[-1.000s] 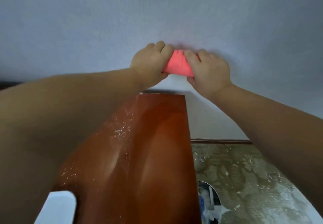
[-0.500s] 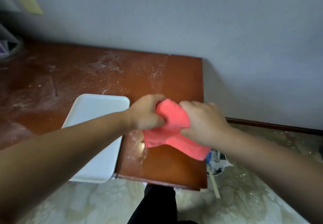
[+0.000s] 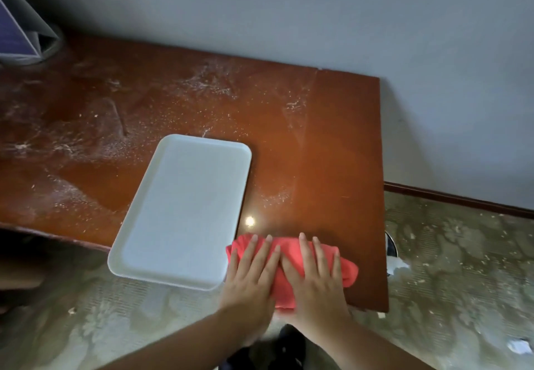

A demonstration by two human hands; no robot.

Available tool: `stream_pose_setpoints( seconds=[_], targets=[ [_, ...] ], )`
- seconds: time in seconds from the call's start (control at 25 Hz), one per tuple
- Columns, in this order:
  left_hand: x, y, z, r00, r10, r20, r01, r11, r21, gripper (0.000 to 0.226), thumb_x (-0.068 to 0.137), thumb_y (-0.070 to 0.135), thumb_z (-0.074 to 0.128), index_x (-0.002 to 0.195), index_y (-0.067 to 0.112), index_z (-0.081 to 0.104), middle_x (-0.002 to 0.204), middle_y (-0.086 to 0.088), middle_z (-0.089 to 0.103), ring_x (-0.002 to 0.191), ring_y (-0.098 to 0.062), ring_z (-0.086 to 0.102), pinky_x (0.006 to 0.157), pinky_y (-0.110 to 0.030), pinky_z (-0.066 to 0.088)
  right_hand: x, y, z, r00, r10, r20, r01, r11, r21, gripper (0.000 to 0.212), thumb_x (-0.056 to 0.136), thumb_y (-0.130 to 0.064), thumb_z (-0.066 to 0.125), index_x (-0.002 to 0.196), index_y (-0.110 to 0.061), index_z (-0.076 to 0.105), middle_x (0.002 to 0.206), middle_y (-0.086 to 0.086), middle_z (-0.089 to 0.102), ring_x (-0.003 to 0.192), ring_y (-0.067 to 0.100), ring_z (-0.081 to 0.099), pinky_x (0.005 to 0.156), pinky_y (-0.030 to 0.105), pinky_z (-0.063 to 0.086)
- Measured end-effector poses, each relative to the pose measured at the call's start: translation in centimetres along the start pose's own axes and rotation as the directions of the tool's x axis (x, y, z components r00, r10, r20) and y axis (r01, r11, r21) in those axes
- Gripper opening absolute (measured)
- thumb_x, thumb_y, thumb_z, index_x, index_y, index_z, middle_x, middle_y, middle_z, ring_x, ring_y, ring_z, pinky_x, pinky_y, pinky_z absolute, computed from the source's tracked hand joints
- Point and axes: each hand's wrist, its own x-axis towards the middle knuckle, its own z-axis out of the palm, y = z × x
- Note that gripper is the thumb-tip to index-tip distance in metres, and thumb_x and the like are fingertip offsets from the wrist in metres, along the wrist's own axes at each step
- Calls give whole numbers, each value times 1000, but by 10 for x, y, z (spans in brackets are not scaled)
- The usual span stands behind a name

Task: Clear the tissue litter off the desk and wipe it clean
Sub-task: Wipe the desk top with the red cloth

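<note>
Fingers (image 3: 250,252) of L hand (image 3: 250,281), R hand (image 3: 316,281) flat on red cloth (image 3: 346,271), tray (image 3: 185,210) adj.

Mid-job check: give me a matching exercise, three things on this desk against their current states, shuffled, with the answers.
Things:
1. coral-red cloth
2. white rectangular plastic tray
3. brown wooden desk

States:
A. dusted with white specks
B. overhangs the desk's front edge
C. pressed flat under the left hand and right hand

Pairs: 1-C, 2-B, 3-A
</note>
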Motion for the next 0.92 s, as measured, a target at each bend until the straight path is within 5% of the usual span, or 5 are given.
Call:
stream_pose_setpoints(
  seconds=[0.12, 0.28, 0.6, 0.72, 0.92],
  targets=[
    [10, -7, 2, 996, -84, -6, 83, 993, -81, 57, 97, 46, 17, 140, 12, 33, 141, -10, 45, 136, -28, 27, 111, -45, 10, 20, -6, 4, 1000, 16, -21, -15, 998, 56, 76, 60, -62, 54, 130, -33, 44, 134, 13, 54, 120, 36, 52, 98, 59, 31],
    [39, -14, 0, 990, -137, 25, 138, 988, -75, 64, 96, 51, 5, 125, 7, 41, 119, -12, 64, 118, -31, 54, 110, -44, 9, 35, -9, 14, 989, 54, -138, -41, 995, 93, 70, 66, -50, 55, 132, -35, 42, 135, 8, 47, 122, 33, 46, 101, 56, 27],
    [135, -33, -18, 994, -56, 97, 50, 997, 66, 65, 84, 55, 29, 115, 11, 64, 113, -9, 66, 106, -30, 62, 93, -53, 45, 111, 25, -12, 965, 185, -186, -177, 982, 58, 65, 74, -58, 43, 134, -36, 38, 136, 11, 52, 123, 33, 51, 99, 57, 39],
    [165, -31, -22, 992, -65, 110, 54, 994, 98, 71, 87, 56, 16, 127, 11, 54, 126, -9, 59, 118, -31, 54, 102, -54, 36, 134, 44, -16, 960, 201, -193, -188, 979, 82, 66, 76, -56, 45, 138, -38, 33, 141, 12, 46, 127, 34, 45, 102, 58, 36],
    [226, -29, -27, 995, -7, 95, -10, 985, 174, 83, 79, 56, -13, 147, 15, 12, 152, -5, 23, 141, -26, 16, 115, -47, 7, 177, 79, -28, 951, 215, -221, -198, 975, 97, 62, 78, -52, 43, 137, -34, 40, 142, 14, 45, 128, 37, 43, 103, 59, 35]
  ],
)
